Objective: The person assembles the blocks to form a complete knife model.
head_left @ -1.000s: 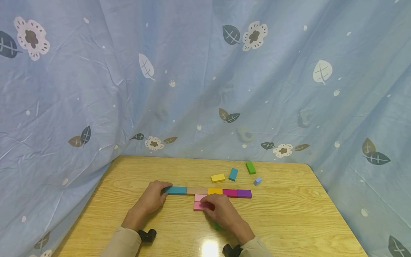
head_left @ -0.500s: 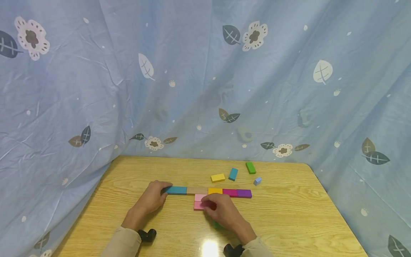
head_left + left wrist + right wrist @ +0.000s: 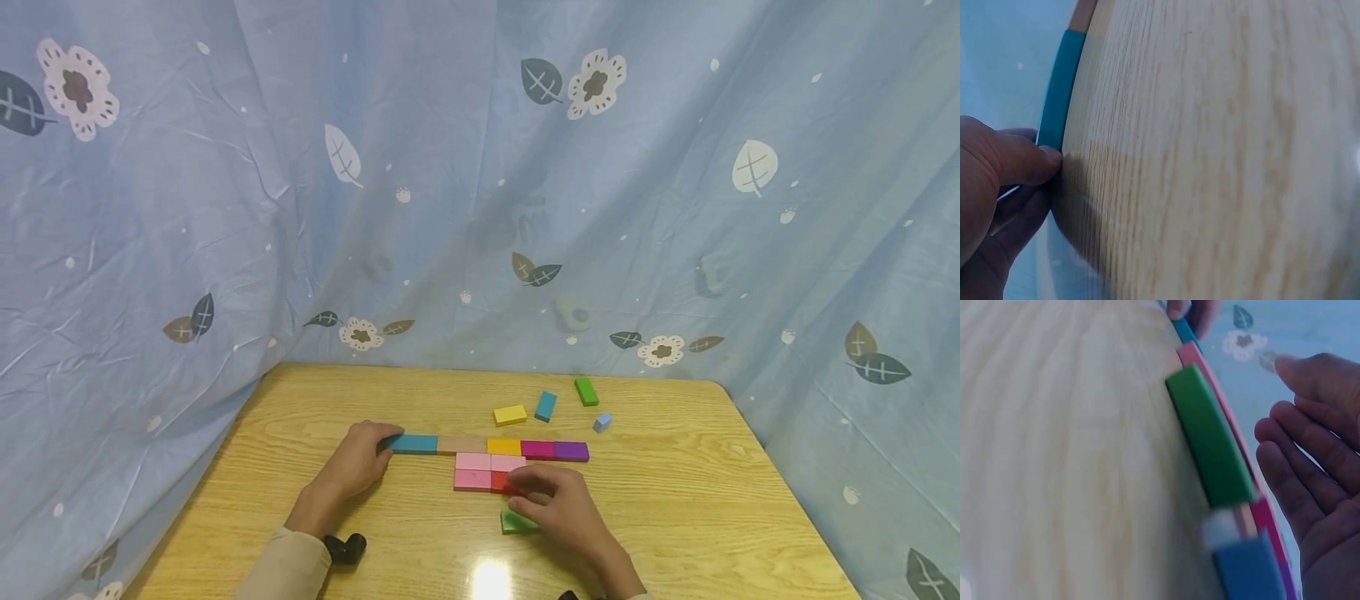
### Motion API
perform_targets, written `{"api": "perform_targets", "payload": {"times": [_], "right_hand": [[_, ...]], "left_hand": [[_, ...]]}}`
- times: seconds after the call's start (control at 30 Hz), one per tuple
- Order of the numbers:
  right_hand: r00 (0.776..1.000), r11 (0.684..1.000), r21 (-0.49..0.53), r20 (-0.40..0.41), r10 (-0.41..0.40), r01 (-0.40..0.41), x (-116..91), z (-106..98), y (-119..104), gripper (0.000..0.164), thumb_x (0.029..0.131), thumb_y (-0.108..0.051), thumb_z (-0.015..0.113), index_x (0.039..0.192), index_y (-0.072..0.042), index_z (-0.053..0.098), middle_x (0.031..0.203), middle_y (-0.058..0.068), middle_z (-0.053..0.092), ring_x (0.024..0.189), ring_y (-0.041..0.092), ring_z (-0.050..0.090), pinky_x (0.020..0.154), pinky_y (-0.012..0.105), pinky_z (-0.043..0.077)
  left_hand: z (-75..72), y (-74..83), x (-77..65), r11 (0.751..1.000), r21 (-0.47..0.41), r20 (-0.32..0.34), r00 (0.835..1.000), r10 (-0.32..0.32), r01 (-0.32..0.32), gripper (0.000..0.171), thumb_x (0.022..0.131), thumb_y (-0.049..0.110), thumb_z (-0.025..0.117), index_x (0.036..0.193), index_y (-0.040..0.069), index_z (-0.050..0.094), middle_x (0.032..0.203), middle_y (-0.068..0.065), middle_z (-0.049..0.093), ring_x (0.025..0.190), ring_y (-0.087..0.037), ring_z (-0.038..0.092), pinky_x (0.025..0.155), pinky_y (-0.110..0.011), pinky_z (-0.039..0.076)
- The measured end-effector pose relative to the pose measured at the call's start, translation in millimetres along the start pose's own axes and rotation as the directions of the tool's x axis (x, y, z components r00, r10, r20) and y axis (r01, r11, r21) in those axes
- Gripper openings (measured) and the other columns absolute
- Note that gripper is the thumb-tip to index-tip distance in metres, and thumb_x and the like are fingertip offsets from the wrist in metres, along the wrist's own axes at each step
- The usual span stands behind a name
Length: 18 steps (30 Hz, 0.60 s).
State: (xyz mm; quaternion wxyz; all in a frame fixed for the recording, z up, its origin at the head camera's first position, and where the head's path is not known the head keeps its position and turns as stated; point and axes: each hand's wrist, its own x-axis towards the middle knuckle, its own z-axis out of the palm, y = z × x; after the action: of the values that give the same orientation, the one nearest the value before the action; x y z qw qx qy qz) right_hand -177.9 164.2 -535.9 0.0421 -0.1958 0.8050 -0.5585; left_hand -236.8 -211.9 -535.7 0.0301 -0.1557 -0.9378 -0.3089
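Observation:
My left hand pinches the left end of a teal block, which lies first in a long row. To its right come a tan block, an orange block, a magenta one and a purple block. Below the row lie two light pink blocks, a darker pink block and a red block. My right hand, fingers loosely bent and holding nothing, is over the red block's right side. A green block lies in front, partly behind that hand in the head view.
Beyond the row lie a yellow block, a blue block, another green block and a small light-blue block. A blue block shows low in the right wrist view. A patterned curtain hangs behind the wooden table.
My right hand has drawn back to the right, baring the second light pink block, the red block and more of the near green block. My left hand has stayed put.

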Motion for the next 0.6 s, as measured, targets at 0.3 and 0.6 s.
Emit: {"api": "perform_targets", "payload": {"times": [0.3,0.6], "right_hand": [[0.997,0.996,-0.03,-0.024,0.08,-0.08,-29.4,-25.4,14.5,0.037,0.095,-0.02,0.087,0.129,-0.009,0.078,0.126,0.007,0.081,0.119,0.019,0.078,0.103,0.025,0.062],[0.996,0.993,-0.083,-0.03,0.08,-0.083,-44.6,-36.7,21.5,0.037,0.095,-0.023,0.087,0.129,-0.011,0.078,0.125,0.004,0.082,0.116,0.014,0.078,0.101,0.025,0.063]], "left_hand": [[1.3,-0.3,0.5,1.0,0.011,-0.004,1.0,0.003,-0.003,0.039,0.096,-0.007,0.075,0.134,0.001,0.076,0.132,-0.015,0.077,0.126,-0.039,0.071,0.108,-0.055,0.06],[1.1,1.2,-0.9,1.0,0.012,-0.01,1.0,0.007,-0.006,0.038,0.097,-0.007,0.075,0.134,0.001,0.076,0.132,-0.016,0.077,0.125,-0.039,0.071,0.107,-0.055,0.06]]}}
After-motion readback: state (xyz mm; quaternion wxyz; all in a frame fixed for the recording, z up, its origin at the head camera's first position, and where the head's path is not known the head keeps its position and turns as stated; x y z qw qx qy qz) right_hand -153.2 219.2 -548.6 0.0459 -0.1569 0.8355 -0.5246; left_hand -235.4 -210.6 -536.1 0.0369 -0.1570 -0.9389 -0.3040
